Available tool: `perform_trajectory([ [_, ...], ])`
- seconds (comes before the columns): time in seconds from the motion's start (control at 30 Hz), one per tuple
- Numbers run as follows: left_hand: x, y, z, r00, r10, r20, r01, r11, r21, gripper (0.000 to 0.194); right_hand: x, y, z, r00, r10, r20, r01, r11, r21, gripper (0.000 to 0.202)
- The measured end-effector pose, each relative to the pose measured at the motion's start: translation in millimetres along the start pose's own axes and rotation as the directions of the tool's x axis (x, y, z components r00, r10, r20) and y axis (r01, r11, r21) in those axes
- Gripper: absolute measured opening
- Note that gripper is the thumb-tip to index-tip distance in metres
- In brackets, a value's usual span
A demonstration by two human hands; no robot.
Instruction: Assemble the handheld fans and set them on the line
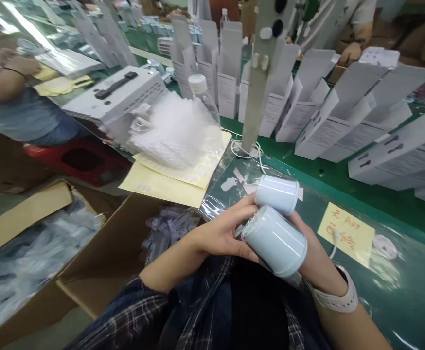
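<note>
Two pale blue cylinders lie side by side in my hands, above the near edge of the bench. My left hand [225, 228] grips at their left ends, its thumb against the nearer cylinder [276, 243] and its fingers by the farther cylinder [276, 193]. From the right, my right hand [309, 243] is wrapped behind the nearer cylinder; most of its fingers are hidden. A white watch band circles that wrist. Right of the hands, a yellow note [347, 233] with red handwriting lies on the bench, beside a white ring-shaped item [385, 246].
Several open white boxes [322, 124] line the back of the green bench [391, 301], behind a metal post [258, 97]. To the left are a bubble-wrap pile [176, 129], yellow sticker sheets [165, 187] and a cardboard box [99, 257]. Co-workers stand left and beyond.
</note>
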State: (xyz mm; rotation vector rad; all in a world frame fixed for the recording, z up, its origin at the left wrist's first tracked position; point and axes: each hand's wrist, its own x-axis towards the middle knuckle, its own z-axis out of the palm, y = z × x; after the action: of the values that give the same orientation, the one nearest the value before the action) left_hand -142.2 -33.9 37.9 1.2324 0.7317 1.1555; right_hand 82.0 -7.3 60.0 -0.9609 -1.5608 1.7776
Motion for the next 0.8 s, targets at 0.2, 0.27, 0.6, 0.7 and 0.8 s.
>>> perform_trajectory([
  [0.2,29.8,-26.5,20.7,0.997,0.019,-0.080,-0.035,0.979,-0.203,0.054,-44.4,26.5,-20.9,0.924,0.111,-0.365,-0.047,0.982,0.182,0.053],
  [0.27,32.3,-35.9,35.5,1.000,-0.025,-0.010,0.021,0.941,-0.338,0.054,-54.4,37.1,-22.8,0.881,0.088,-0.465,0.016,0.976,0.217,0.051],
  [0.6,30.4,-46.5,69.6,0.968,-0.103,0.228,0.176,0.928,-0.329,0.039,-87.7,46.3,-33.0,0.915,-0.054,-0.400,0.170,0.950,0.261,0.035],
  [0.7,31.3,-40.2,67.7,0.969,-0.109,0.220,0.170,0.943,-0.284,0.040,-87.2,47.8,-34.1,0.915,-0.029,-0.402,0.142,0.957,0.253,0.038],
  [0.8,29.2,-34.3,63.9,0.965,-0.125,0.232,0.189,0.942,-0.279,0.043,-82.7,47.2,-32.8,0.914,-0.026,-0.405,0.125,0.968,0.218,0.040],
])
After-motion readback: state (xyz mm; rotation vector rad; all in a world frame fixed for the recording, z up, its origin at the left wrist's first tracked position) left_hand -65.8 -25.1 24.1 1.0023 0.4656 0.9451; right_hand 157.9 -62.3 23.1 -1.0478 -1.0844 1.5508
